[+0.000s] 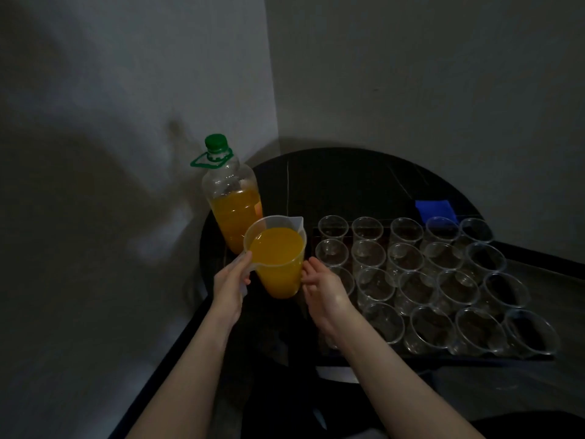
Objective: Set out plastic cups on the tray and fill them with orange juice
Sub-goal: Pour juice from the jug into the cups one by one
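Two bare forearms rise from the bottom edge of the frame toward its centre. The left hand (230,285) grips the pale handle of a clear plastic measuring jug (278,258), fingers and thumb curled round it at the jug's left side. The right hand (323,288) lies against the jug's right wall with its fingers fairly straight, steadying rather than gripping. The 2 hands sit apart with the jug between them. The jug is nearly full of orange juice, and its spout points toward the upper right of the frame.

To the right of the hands, filling the centre right of the frame, stand the clear plastic cups (418,289), all upright and empty, packed rim to rim in 4 rows on a dark rectangular tray (443,359) (I count about 19, though the right forearm hides part of the nearest left corner). The tray rests on a round black table (348,179).

Just behind the jug, at centre left, stands a large clear plastic bottle (232,201) with a green cap and green carry loop, roughly half full of orange juice. Farther back on the table, right of centre, lies a blue cloth (437,209), just beyond the farthest row of cups. Grey walls meet in a corner behind the table.
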